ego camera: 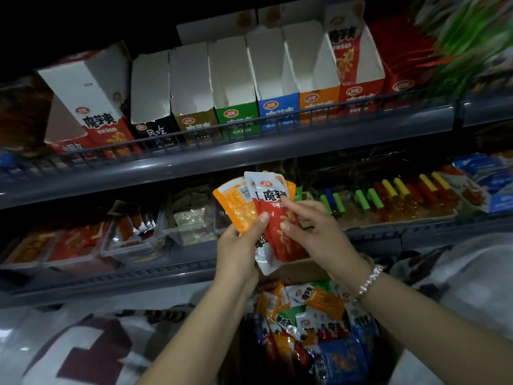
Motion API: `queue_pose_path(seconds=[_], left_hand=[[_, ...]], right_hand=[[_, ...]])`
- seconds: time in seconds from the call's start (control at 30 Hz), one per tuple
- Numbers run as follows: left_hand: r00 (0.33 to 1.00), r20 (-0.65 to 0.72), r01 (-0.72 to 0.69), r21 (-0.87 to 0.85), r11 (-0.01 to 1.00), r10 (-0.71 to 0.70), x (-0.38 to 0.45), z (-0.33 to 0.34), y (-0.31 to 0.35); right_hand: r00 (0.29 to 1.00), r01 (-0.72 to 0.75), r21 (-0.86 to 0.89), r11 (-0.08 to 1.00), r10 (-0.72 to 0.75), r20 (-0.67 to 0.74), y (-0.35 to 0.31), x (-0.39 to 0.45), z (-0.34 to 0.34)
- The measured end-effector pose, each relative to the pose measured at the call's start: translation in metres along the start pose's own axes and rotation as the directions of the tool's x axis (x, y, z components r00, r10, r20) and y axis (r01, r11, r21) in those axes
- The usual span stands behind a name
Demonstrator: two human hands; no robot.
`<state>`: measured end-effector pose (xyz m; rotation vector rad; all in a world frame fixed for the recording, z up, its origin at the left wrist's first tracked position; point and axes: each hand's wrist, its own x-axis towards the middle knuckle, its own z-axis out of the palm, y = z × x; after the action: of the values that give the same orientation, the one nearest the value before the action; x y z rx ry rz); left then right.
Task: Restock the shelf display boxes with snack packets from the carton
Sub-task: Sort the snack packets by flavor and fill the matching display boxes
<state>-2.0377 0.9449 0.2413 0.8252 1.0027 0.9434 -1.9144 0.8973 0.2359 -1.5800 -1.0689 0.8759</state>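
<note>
Nearest, low in view, the carton [388, 354] sits open and full of mixed snack packets [327, 323] in orange, blue, red and green. Above it both hands hold a fanned bunch. The left hand [238, 245] has its grip closed around the bunch from below, thumb pressed on the orange packet [236, 207]. The right hand [319, 232], with a bead bracelet [369, 279] on the wrist, pinches the red packet [277, 232] at the front between thumb and fingers. Behind the hands runs a lower shelf [111, 276] with clear trays of snacks. Farthest, on the upper shelf [194, 162], stands a row of display boxes [236, 87], mostly showing white insides; the red box [358, 70] at the right has a packet upright in it
</note>
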Motion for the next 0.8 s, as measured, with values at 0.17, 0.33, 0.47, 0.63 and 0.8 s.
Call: queue_pose_path(seconds=[0.17, 0.33, 0.47, 0.63, 0.8], left_hand=[[1.000, 0.008, 0.005, 0.058, 0.998, -0.005, 0.002, -0.003, -0.001], [0.999, -0.007, 0.038, 0.062, 0.997, -0.037, 0.003, -0.004, -0.001], [0.986, 0.071, 0.158, -0.063, 0.985, -0.153, 0.004, -0.002, 0.003], [0.997, 0.038, 0.063, -0.037, 0.997, -0.061, 0.010, -0.008, 0.006], [0.996, 0.069, 0.057, -0.054, 0.997, -0.053, 0.010, -0.011, 0.010]], right_hand=[[0.992, -0.117, 0.189, 0.975, 0.122, -0.013, 0.003, 0.005, -0.004], [0.962, -0.273, 0.277, 0.921, 0.266, 0.062, 0.005, 0.007, -0.007], [0.948, -0.311, 0.323, 0.894, 0.315, 0.041, 0.004, 0.012, -0.015], [0.929, -0.334, 0.485, 0.808, 0.370, 0.023, 0.001, 0.020, -0.029], [0.931, -0.306, 0.602, 0.738, 0.363, 0.029, 0.002, 0.017, -0.028]])
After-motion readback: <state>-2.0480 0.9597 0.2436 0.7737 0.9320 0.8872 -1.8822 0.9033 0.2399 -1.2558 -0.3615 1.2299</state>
